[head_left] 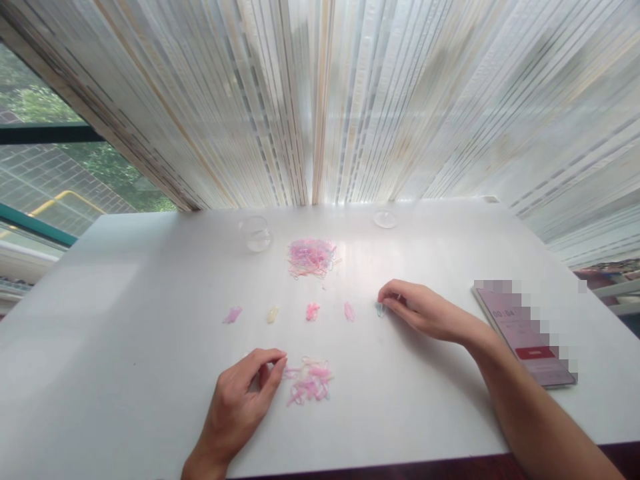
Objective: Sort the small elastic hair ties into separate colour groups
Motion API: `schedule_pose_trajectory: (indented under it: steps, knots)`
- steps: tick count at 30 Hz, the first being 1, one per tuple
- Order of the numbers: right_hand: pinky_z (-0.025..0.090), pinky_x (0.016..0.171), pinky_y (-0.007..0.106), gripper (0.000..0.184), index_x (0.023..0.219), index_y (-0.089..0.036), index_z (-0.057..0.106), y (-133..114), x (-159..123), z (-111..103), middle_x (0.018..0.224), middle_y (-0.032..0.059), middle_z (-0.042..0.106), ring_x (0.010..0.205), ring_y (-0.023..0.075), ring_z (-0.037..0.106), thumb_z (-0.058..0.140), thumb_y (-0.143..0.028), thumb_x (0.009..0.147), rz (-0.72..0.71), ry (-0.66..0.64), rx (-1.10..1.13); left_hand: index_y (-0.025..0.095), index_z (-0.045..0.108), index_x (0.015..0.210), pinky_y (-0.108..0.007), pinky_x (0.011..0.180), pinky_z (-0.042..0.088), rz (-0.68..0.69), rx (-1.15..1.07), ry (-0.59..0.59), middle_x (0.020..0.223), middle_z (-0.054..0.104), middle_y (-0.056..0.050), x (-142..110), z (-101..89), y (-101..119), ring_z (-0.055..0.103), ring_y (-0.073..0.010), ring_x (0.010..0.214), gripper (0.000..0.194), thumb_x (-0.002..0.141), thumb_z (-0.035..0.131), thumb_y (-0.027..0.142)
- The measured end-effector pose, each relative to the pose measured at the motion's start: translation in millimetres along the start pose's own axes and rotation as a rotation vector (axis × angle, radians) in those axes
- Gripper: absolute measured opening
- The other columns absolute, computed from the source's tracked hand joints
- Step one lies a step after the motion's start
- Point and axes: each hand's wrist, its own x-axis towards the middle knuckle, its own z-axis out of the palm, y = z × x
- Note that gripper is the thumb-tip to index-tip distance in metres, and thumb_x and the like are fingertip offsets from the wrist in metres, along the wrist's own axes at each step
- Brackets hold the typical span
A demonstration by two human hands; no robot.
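My left hand (245, 393) is closed in a pinch at the left edge of a loose pile of pink, lilac and pale small rubber bands (310, 381); whatever lies between its fingertips is too small to make out. My right hand (415, 308) pinches a small rubber band, partly hidden by the fingers, over a little pale green-blue cluster of bands (380, 309). In a row to its left lie a light pink cluster (349, 311), a bright pink cluster (312, 311), a yellow cluster (272, 314) and a lilac cluster (233, 315).
A bigger heap of mixed rubber bands (313, 257) lies farther back on the white table (165, 320). Behind it stand a clear round container (257, 235) and a clear lid-like disc (385, 219). A phone (530, 340) showing a timer lies beside my right forearm. Striped curtains (320, 100) hang behind.
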Motion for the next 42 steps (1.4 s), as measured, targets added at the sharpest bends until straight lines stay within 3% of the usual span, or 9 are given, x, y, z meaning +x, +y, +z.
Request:
schedule_pose_trajectory:
  steps: [5,18,24,33,42]
  knots:
    - [0.054,0.083,0.038,0.02,0.103,-0.023,0.064,-1.0,-0.6,1.5,0.107,0.0079,0.07,0.093,0.0221,0.066,0.045,-0.029,0.104,0.023,-0.035,-0.02,0.023,0.072,0.099,-0.017,0.061,0.055,0.026,0.011,0.019,0.08,0.075,0.004,0.8,1.6,-0.7,0.064,-0.0078,0.058,0.005,0.1,0.067,0.023]
    - [0.052,0.079,0.037,0.026,0.109,-0.024,0.067,-1.6,-0.7,4.1,0.105,0.0071,0.067,0.085,0.0207,0.062,0.045,-0.036,0.106,0.019,-0.018,-0.039,0.023,0.071,0.099,-0.017,0.061,0.054,0.019,0.014,0.015,0.08,0.074,0.005,0.0,1.6,-0.7,0.064,-0.0077,0.057,0.004,0.1,0.067,0.023]
    - [0.054,0.086,0.038,0.036,0.117,-0.027,0.068,-8.1,-4.8,2.7,0.113,0.0072,0.06,0.094,0.0222,0.062,0.071,-0.053,0.092,0.04,-0.083,-0.022,0.023,0.071,0.101,-0.016,0.063,0.053,0.006,0.007,0.001,0.081,0.074,0.006,-0.8,1.6,-2.5,0.064,-0.0069,0.059,0.004,0.1,0.067,0.022]
    - [0.053,0.084,0.037,0.021,0.11,-0.025,0.067,-10.4,-3.0,4.4,0.11,0.0064,0.059,0.092,0.0207,0.06,0.061,-0.038,0.096,0.046,-0.078,-0.049,0.022,0.072,0.099,-0.018,0.062,0.054,0.008,0.019,-0.005,0.081,0.075,0.004,-2.1,1.6,-2.3,0.066,-0.0089,0.06,0.005,0.1,0.067,0.024]
    - [0.052,0.084,0.037,0.018,0.109,-0.024,0.067,-7.7,-3.5,1.2,0.108,0.006,0.058,0.091,0.0196,0.06,0.058,-0.034,0.097,0.039,-0.076,-0.066,0.022,0.072,0.099,-0.018,0.061,0.054,0.009,0.021,0.002,0.08,0.075,0.004,-0.2,1.1,-0.4,0.064,-0.0082,0.057,0.005,0.1,0.067,0.024]
